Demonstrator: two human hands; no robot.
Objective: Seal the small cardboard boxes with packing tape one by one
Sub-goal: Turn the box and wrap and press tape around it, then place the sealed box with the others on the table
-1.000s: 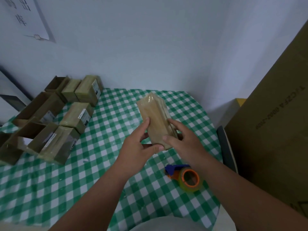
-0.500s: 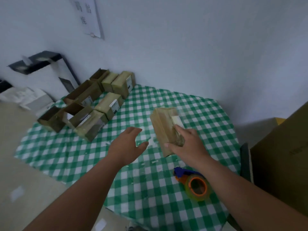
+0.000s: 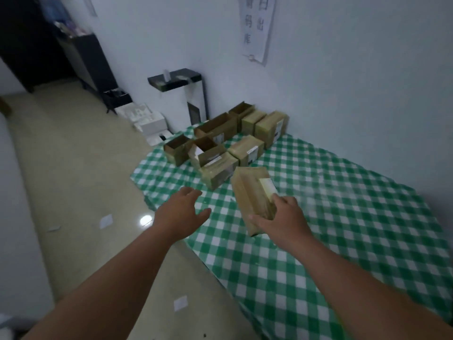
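Step in hand: we judge that a taped box is being carried toward the group of boxes at the far left corner of the tabletop; its glossy faces suggest tape, though motion blur keeps us from confirming the seams.
Right hand: we grip the near end of the taped box, fingers curled round it; the box appears held above the checked cloth, tilted.
Left hand: released, fingers spread, holding nothing, reaching toward the group.
Next move: we expect to need a free spot beside the closed boxes for set-down, then an open box to pick up.
Obstructions: the nearest closed box lies just beyond the carried one; a careless set-down could knock it.
Not in view: tape dispenser.
Surroundings: wall notice; dark stand behind the tabletop; white trays on the floor.
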